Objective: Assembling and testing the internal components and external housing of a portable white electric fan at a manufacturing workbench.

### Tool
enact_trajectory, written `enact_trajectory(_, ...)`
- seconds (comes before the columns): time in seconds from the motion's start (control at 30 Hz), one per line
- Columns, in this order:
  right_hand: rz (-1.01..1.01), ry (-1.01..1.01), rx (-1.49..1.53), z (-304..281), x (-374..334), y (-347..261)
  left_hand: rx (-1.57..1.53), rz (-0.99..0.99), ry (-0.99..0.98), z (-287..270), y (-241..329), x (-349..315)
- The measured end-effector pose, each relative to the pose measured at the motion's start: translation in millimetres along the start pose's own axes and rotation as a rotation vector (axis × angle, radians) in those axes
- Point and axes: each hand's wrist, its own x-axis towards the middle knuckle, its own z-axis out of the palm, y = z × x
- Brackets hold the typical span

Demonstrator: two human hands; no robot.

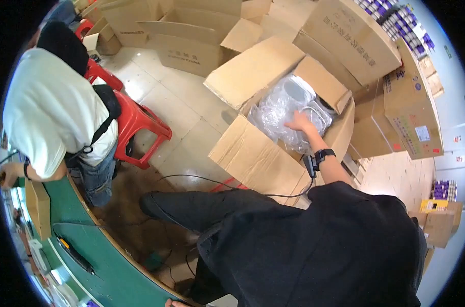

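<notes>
Right hand [297,122] has fingers spread, none closed, on plastic bags [271,113] inside the carton [341,128], whose near flap [255,153] could snag the cable [293,196] if tugged (left hand [176,303], at the edge of the counter [104,261]: grip cannot be told).

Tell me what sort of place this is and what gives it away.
Probably a packing or assembly workshop: a green workbench bearing a corded tool, an open carton holding plastic-wrapped items, and more cardboard boxes around it.
</notes>
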Motion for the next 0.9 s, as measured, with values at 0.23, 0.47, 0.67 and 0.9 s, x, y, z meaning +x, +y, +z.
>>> enact_trajectory(0.23,-0.55,-0.005,0.493,88,55,-62,0.046,-0.079,0.025,64,73,14)
enact_trajectory(0.47,-0.245,-0.714,0.629,-65,-9,-54,0.051,-0.1,-0.048,40,51,14)
enact_trajectory(0.67,0.329,0.687,0.133,-39,81,74,0.075,-0.091,-0.117,41,30,26)
enact_trajectory(0.9,0.162,0.105,-0.039,-51,81,65,0.062,-0.136,-0.088,35,26,32)
